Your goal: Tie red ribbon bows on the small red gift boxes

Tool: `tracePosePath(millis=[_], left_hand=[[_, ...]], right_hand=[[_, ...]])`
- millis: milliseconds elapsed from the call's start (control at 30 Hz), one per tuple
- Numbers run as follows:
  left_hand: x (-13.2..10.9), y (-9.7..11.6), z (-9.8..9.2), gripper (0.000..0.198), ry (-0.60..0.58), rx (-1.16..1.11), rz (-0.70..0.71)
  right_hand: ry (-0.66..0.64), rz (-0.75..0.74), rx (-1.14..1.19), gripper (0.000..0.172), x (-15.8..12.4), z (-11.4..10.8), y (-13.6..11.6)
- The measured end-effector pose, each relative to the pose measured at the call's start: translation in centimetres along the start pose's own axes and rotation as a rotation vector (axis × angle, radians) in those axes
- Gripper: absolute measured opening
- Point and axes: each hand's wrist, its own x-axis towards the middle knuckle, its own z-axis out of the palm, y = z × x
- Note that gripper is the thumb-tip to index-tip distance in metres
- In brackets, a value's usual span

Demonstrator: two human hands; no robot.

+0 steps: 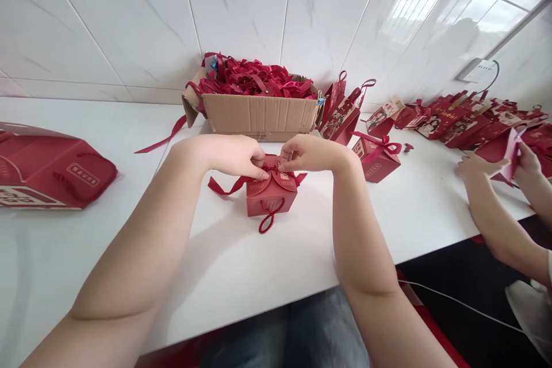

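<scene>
A small red gift box (271, 198) stands on the white table in front of me, a twisted cord handle looping down its near side. Dark red ribbon (233, 187) crosses the top of the box, one tail trailing left and a shorter end sticking out right. My left hand (244, 156) pinches the ribbon at the left of the top, thumb and fingers together. From the right, my right hand (304, 154) is closed on the ribbon near the middle. The fingers partly hide the knot area, so its form is unclear.
Behind the box stands a cardboard box (261, 112) heaped with red ribbons. A larger red box (56, 175) lies at left. To the right are a bow-tied box (379, 161) and rows of red bags (448, 121). A co-worker's hands (483, 167) hold a red piece at far right.
</scene>
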Motion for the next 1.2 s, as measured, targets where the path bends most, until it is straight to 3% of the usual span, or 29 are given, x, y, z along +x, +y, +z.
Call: tracePosePath(millis=[867, 1033, 1200], left_hand=[[1.0, -1.7, 0.1, 0.037, -0.046, -0.071, -0.061], [0.8, -1.5, 0.0, 0.038, -0.059, -0.043, -0.087], [0.6, -1.4, -0.2, 0.041, -0.063, -0.022, -0.102]], right_hand=[[-0.075, 0.066, -0.004, 0.016, -0.4, -0.2, 0.1], [-0.009, 0.128, 0.185, 0.036, -0.7, 0.1, -0.1], [-0.099, 0.159, 0.240, 0.046, -0.7, 0.1, -0.1]])
